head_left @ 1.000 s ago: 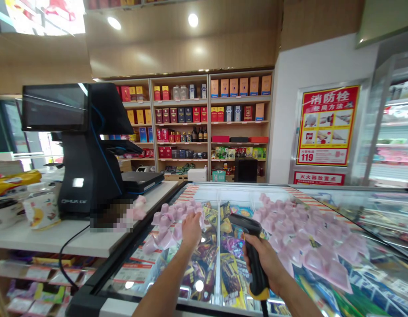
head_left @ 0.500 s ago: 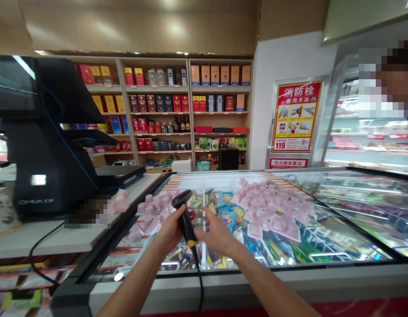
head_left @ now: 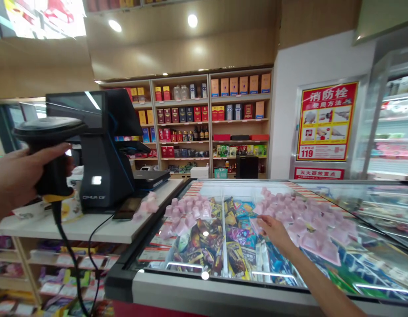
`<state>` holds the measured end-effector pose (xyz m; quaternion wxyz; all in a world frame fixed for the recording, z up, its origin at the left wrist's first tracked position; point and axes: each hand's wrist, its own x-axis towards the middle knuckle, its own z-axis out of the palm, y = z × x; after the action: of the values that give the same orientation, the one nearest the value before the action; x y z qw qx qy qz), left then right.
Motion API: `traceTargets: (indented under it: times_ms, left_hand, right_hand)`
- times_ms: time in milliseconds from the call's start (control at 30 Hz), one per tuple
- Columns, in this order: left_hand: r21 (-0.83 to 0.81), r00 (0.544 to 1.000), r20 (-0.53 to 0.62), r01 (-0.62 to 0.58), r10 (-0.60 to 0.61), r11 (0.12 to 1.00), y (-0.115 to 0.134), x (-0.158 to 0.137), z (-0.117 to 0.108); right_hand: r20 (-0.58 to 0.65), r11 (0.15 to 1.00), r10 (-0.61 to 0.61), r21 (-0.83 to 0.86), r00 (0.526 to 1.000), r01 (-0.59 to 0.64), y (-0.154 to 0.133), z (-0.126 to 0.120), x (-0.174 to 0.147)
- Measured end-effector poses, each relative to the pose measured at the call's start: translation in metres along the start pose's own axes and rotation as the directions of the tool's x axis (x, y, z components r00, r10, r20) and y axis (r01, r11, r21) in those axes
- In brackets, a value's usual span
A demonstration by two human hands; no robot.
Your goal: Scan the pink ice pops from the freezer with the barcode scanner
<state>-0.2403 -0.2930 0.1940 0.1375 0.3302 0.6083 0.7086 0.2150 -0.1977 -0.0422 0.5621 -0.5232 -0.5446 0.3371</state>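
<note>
Shop shelves (head_left: 238,126) stand behind the freezer's (head_left: 197,293) far edge. Left hand (head_left: 22,174) grips a scanner (head_left: 55,174); right hand (head_left: 274,231) pinches a pink cup (head_left: 255,225).

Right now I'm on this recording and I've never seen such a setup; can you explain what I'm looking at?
There is no robot here. One camera, worn on a person's head, looks forward and down at two bare hands. The left hand holds a black-and-yellow barcode scanner with a cable. The right hand reaches over a glass-topped chest freezer, its fingers at a pale pink piece; how firmly they grip it is hard to tell. Pink cup-shaped pieces lie on the glass in two groups, with wrapped packs showing beneath. On the white counter at left stands a checkout terminal.
</note>
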Motion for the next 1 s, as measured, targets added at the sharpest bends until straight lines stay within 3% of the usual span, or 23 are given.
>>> traceTargets:
  times_ms: [33, 100, 133, 200, 300, 367, 467, 633, 833, 1000]
  left_hand:
    - [0.059, 0.989, 0.148, -0.015, 0.006, 0.998, -0.005, -0.01, -0.001]
    - [0.124, 0.922, 0.376, 0.049, -0.093, 0.991, -0.028, -0.045, 0.005]
    - [0.131, 0.873, 0.465, 0.099, -0.149, 0.986, -0.045, -0.066, 0.012]
    - [0.109, 0.718, 0.654, 0.221, -0.237, 0.969, -0.084, -0.112, 0.032]
    - [0.036, 0.619, 0.748, 0.325, -0.241, 0.945, -0.131, -0.164, 0.064]
    - [0.028, 0.535, 0.806, 0.393, -0.253, 0.919, -0.144, -0.183, 0.078]
    - [-0.009, 0.51, 0.831, 0.415, -0.225, 0.91, -0.143, -0.193, 0.088]
    - [0.043, 0.43, 0.873, 0.405, -0.232, 0.914, -0.136, -0.191, 0.096]
    - [0.081, 0.407, 0.869, 0.441, -0.28, 0.894, -0.145, -0.179, 0.093]
    - [0.078, 0.353, 0.901, 0.442, -0.253, 0.894, -0.145, -0.171, 0.1]
  right_hand:
    - [0.033, 0.982, 0.054, 0.181, 0.998, -0.059, -0.006, 0.012, 0.006]
    - [0.115, 0.871, 0.105, 0.468, 0.988, -0.147, -0.014, 0.037, 0.02]
    - [0.149, 0.809, 0.114, 0.56, 0.982, -0.179, -0.016, 0.048, 0.026]
    - [0.187, 0.718, 0.139, 0.657, 0.972, -0.229, -0.013, 0.07, 0.037]
    - [0.2, 0.66, 0.181, 0.701, 0.963, -0.269, -0.004, 0.091, 0.048]
    - [0.207, 0.663, 0.192, 0.693, 0.959, -0.282, 0.002, 0.099, 0.053]
    - [0.237, 0.694, 0.191, 0.653, 0.952, -0.302, 0.007, 0.103, 0.058]
    - [0.22, 0.742, 0.192, 0.605, 0.957, -0.288, 0.011, 0.102, 0.069]
    - [0.201, 0.798, 0.191, 0.538, 0.961, -0.271, 0.012, 0.099, 0.075]
    - [0.23, 0.815, 0.216, 0.492, 0.949, -0.305, 0.01, 0.099, 0.075]
